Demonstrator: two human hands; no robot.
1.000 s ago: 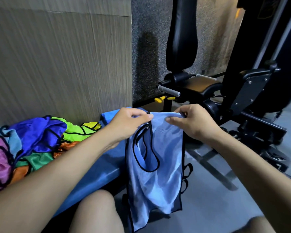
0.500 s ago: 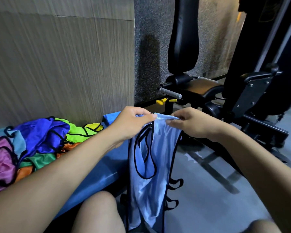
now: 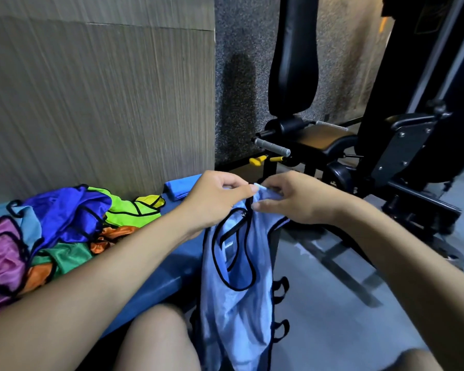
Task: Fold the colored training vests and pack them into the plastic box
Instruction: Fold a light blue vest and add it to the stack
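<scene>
Hands (image 3: 255, 202) pinching vest (image 3: 236, 285) top

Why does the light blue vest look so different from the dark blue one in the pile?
The light blue vest hangs straight down, pinched at its top by the left hand and right hand; the dark blue vest lies crumpled on the bench, untouched. The light one looks pale and matte, the dark one shiny. Both have black trim.

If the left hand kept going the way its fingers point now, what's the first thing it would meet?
The left hand points right, pinching the light blue vest. It would likely meet the right hand first, almost touching across the vest's top edge.
</scene>
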